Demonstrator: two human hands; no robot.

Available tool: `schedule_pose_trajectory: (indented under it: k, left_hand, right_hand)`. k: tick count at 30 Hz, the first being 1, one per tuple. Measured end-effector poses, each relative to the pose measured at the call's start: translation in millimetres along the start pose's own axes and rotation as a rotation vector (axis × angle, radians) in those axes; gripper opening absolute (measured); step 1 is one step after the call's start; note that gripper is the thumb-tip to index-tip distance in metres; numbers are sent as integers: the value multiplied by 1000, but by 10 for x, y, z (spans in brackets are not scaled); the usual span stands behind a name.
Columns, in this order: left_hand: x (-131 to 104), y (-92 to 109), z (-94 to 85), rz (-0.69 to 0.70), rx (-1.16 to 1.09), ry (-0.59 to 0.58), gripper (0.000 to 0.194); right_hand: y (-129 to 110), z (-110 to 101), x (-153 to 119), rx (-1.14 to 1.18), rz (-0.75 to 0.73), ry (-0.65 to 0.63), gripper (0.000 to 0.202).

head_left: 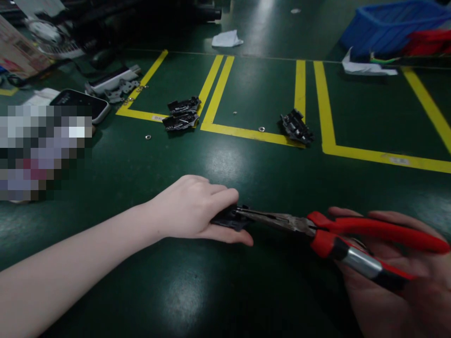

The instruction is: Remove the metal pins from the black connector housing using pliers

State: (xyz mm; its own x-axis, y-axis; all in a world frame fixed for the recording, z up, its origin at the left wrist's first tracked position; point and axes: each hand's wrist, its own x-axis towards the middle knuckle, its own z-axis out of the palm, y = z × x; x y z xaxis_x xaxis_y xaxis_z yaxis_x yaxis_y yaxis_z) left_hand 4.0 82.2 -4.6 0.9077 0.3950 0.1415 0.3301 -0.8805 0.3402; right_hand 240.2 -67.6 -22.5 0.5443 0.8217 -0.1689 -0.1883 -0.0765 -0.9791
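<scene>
My left hand (pixel 197 206) is closed around a small black plastic part (pixel 232 218), holding it just above or on the green table (pixel 141 277); the fingers cover much of it. In my right hand (pixel 394 272) are red-handled needle-nose pliers (pixel 317 230). Their long tips reach the part beside my left thumb. Whether the jaws pinch anything there is too small to tell. Beyond my hands lie two similar black parts (pixel 181 114) side by side, and another black part (pixel 296 126) rests on a yellow line farther right.
Small metal rings (pixel 261 129) lie about on the table. A phone (pixel 82 104), metal brackets (pixel 121 89) and a pixelated patch are at left. White paper (pixel 226 39) lies at the back. A blue bin (pixel 391 26) stands at the back right, near a red object (pixel 428 43).
</scene>
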Motion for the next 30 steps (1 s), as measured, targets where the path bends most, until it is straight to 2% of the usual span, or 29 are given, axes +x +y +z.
schedule_pose_trajectory:
  k: [7,12,16,23,27,30]
  left_hand:
    - [-7,28,20,25,98,26,40]
    - [-6,37,10,45,109,21,40]
    - [-18,35,38,36,85,64,47]
    - [-11,-4,35,8,-74,61,58]
    - [-2,-13,4,33,-107,27,54]
    - [-13,-9,21,38,-89,52,54]
  right_hand:
    - [-13,-9,52,-22,77,110,37]
    - [-53,-7,70,-49,102,77,44]
    - [-118,59,89,-11,113,23,45]
    - [-79,15,59,77,-16,-146,38]
    - [-41,-9,35,46,-91,-111,40]
    - [-35,-12,23,17,-91,-90,44]
